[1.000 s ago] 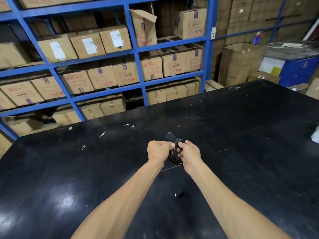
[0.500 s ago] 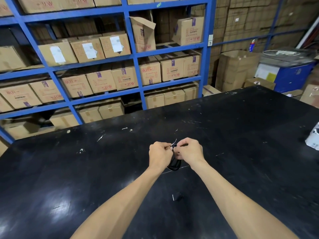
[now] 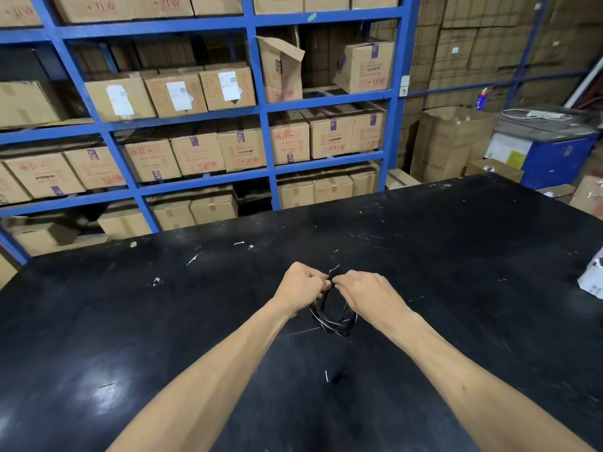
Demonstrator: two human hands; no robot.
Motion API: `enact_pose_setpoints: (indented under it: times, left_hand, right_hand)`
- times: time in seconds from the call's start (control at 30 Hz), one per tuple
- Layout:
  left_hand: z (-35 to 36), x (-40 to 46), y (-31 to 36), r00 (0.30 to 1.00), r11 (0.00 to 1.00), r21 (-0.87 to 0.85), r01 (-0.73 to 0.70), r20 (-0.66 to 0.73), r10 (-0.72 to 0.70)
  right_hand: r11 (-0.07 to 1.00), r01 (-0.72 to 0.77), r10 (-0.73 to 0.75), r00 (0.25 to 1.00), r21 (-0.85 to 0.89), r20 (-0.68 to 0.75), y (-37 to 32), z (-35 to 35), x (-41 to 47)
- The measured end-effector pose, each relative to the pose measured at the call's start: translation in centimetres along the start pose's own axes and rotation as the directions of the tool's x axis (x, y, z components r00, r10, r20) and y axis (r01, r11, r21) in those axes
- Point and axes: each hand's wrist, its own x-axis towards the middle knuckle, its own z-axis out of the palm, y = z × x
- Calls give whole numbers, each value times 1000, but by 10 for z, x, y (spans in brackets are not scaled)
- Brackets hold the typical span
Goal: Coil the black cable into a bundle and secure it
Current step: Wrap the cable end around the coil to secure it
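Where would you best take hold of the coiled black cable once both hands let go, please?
Probably at the top of the coiled black cable, from above, where the left hand and right hand pinch its loops together; lower down the strands fan apart.

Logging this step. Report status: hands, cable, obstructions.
Left hand and right hand both pinching the top of the coiled black cable. Thin tie end sticks up between fingertips. Coil hangs over the black table. Nothing obstructing.

A big black desk (image 3: 130,321) fills the front, scratched and shiny where light hits it. Behind it stands a tall blue shelf (image 3: 261,112) full of brown boxes (image 3: 195,154). More boxes (image 3: 450,141) sit on the right by a blue bin (image 3: 554,158).
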Motion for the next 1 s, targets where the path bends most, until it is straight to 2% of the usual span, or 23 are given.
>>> enact_pose_setpoints:
  times: [0.1,0.2,0.33,0.4,0.47,0.57,0.67,0.73,0.8,0.83,0.9,0.93,1.0]
  left_hand:
    - [-3,-2,6,997,992,100,-77,28,74]
    - [-8,-2,12,989,961,237,-143,62,132]
    - [-14,0,13,984,951,262,-163,115,137]
    - [-17,3,13,982,950,267,-162,139,129]
    - [-18,4,8,982,977,175,-122,163,93]
    - [-17,0,-7,976,994,-93,-54,206,72]
    - [-17,-6,-14,973,887,-461,-18,197,123]
    - [-17,-6,-12,976,787,-616,12,180,125]
    - [-15,-3,-8,987,696,-718,23,126,98]
    - [-14,-1,-5,995,655,-755,24,84,61]
    - [-14,5,1,999,581,-814,27,7,-35]
    - [-16,7,5,997,544,-839,30,-13,-75]
    - [-22,9,13,989,466,-882,67,-1,-145]
  right_hand:
    - [1000,-15,15,997,-9,-81,-1,-14,4]
    - [999,19,-17,997,33,-82,1,-25,7]
    - [997,-36,27,994,73,110,-5,-37,15]
    - [982,-104,77,983,159,168,-7,-40,17]
    - [928,-198,156,976,316,152,-6,-44,18]
    - [837,-337,292,942,431,167,0,-57,22]
    - [804,-383,355,923,455,148,8,-63,27]
    - [812,-380,370,922,444,113,9,-61,29]
    - [873,-329,341,940,360,33,5,-57,30]
    - [931,-251,274,960,264,-55,1,-55,29]
    - [998,-16,29,981,68,-193,-9,-49,26]
    - [995,98,-89,971,34,-221,-13,-46,23]
    - [967,246,-233,959,66,-160,-18,-38,15]
